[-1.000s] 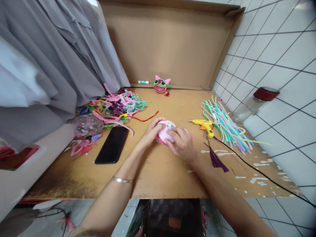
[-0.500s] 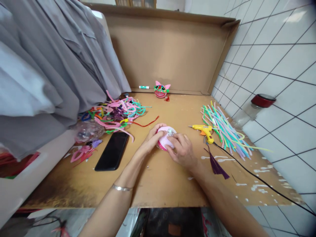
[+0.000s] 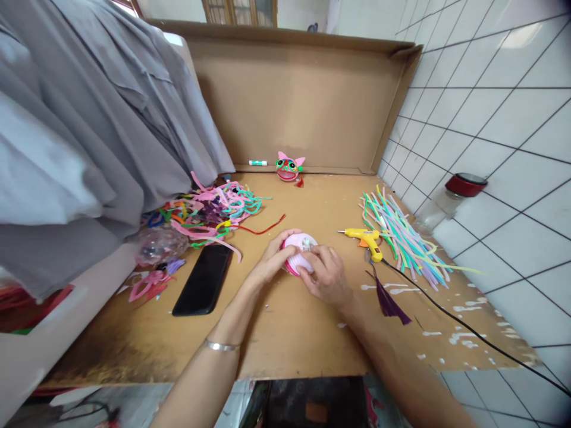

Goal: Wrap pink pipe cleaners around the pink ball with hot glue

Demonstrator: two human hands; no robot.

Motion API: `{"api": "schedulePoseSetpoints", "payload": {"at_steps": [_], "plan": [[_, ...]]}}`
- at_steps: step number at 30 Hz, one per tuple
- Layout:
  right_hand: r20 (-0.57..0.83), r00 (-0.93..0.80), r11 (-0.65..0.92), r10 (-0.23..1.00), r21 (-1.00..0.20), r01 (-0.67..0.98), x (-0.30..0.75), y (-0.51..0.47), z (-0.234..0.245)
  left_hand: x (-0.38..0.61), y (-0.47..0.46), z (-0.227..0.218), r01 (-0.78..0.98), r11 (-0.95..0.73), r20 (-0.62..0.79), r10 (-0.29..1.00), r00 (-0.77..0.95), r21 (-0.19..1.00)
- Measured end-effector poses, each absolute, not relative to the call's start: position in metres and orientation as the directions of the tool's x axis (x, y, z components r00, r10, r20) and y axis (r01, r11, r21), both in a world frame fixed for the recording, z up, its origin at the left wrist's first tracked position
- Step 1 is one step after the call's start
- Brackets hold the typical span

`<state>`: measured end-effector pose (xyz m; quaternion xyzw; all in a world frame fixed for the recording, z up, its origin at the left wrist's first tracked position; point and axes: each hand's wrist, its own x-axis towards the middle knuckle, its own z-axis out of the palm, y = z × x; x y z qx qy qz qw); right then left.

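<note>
A small round pink and white ribbed craft piece (image 3: 298, 248) rests on the brown board (image 3: 289, 321) between both my hands. My left hand (image 3: 270, 260) cups its left side with curled fingers. My right hand (image 3: 326, 274) grips its right and front side, fingers pressed on the ribs. A silver bracelet (image 3: 219, 346) circles my left wrist.
A black phone (image 3: 203, 278) lies left of my hands beside a tangle of coloured pipe cleaners (image 3: 209, 207). A yellow glue gun (image 3: 366, 239) with a black cord, a purple tassel (image 3: 388, 297) and straight pipe cleaners (image 3: 401, 238) lie to the right. A finished pink cat-face figure (image 3: 289, 167) stands at the back; a red-lidded jar (image 3: 450, 196) leans on the tiled wall.
Both hands stay on the pink piece with only slight finger shifts. The view has tilted up a little, so everything sits lower in the frame.
</note>
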<state>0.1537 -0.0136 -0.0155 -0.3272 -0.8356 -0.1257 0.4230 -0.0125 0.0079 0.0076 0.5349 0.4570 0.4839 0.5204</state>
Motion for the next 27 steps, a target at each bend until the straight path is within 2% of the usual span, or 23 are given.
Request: {"api": "schedulePoseSetpoints", "payload": {"at_steps": [13, 19, 27], "plan": [[0.811, -0.44, 0.759, 0.386, -0.007, 0.651, 0.155, -0.012, -0.015, -0.014, 0.011, 0.003, -0.036, -0.067, 0.071, 0.989, 0.128, 0.997], [0.815, -0.44, 0.777, 0.378, -0.02, 0.629, 0.155, -0.012, -0.014, -0.014, 0.011, 0.001, -0.044, -0.065, 0.07, 0.99, 0.124, 0.997], [0.818, -0.455, 0.777, 0.352, 0.017, 0.63, 0.154, -0.012, -0.013, -0.014, 0.006, 0.011, 0.0, -0.05, 0.05, 0.995, 0.086, 0.999]]}}
